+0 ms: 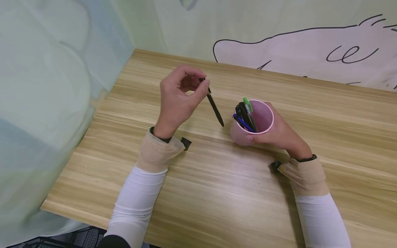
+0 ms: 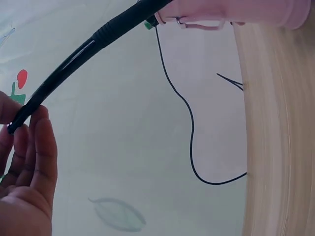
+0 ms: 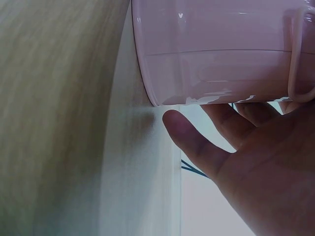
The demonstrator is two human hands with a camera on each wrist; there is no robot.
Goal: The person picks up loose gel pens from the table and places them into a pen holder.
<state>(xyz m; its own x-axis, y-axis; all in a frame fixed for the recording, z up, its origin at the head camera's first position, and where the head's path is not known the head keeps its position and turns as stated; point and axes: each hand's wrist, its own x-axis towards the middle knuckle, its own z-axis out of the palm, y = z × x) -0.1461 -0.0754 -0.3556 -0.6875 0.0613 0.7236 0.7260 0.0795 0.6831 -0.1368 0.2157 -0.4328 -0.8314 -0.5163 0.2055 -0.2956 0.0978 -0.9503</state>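
Observation:
My left hand [image 1: 181,94] pinches a black pen [image 1: 215,109] near its upper end, between thumb and fingertips. The pen slants down toward the right and hangs above the table, left of a pink cup [image 1: 238,136]. In the left wrist view the pen [image 2: 74,64] crosses the upper left, with the fingers [image 2: 44,152] at its end. My right hand [image 1: 280,132] holds the cup from its right side, thumb at the near side; its other fingers are mostly hidden behind it. Inside the cup lean a green pen [image 1: 248,106], a blue pen [image 1: 243,123] and black pens [image 1: 241,109].
The wood-grain table [image 1: 217,193] stretches under both hands, its left edge beside a pale cloth [image 1: 46,103]. Behind the far edge hangs a backdrop [image 1: 291,48] with line drawings. A small handle [image 2: 204,24] juts from the cup's side.

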